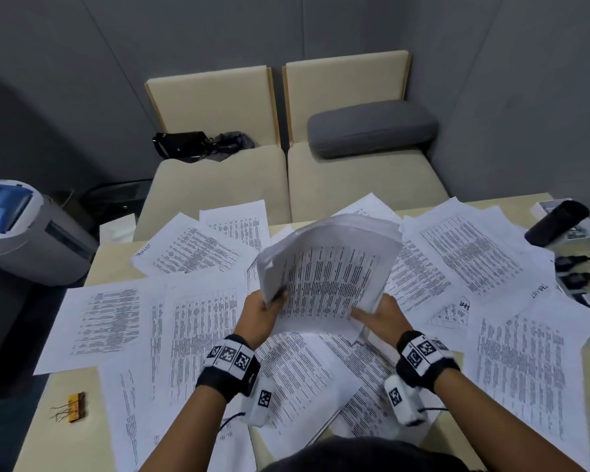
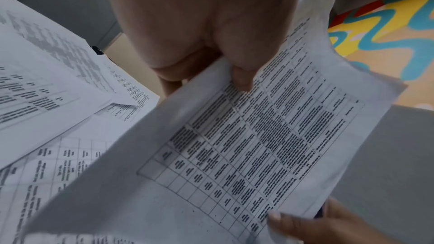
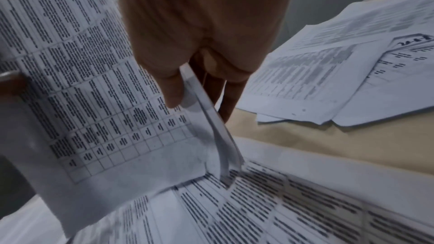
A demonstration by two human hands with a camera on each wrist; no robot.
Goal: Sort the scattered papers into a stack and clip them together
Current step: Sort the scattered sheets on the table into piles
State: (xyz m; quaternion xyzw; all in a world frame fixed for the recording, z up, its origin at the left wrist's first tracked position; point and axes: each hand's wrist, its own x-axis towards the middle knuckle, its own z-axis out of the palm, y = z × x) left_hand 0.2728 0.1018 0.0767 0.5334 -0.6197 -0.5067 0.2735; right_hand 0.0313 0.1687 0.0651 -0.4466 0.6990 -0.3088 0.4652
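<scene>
Over table [image 1: 113,264], stack [image 1: 327,274] between hands

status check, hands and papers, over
Left hand and right hand both grip the stack, raised off the table. Many loose sheets ungathered. Clip untouched, near left.

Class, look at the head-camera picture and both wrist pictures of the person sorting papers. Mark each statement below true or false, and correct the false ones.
1. Both hands hold one bundle of white printed sheets. True: the left hand and the right hand grip its lower corners.
2. The yellow binder clip is already fastened on the bundle. False: it lies on the beige table, near the left edge.
3. All sheets are gathered. False: many loose printed sheets still cover the table.
4. A grey cushion rests on the cream sofa. True.
</scene>
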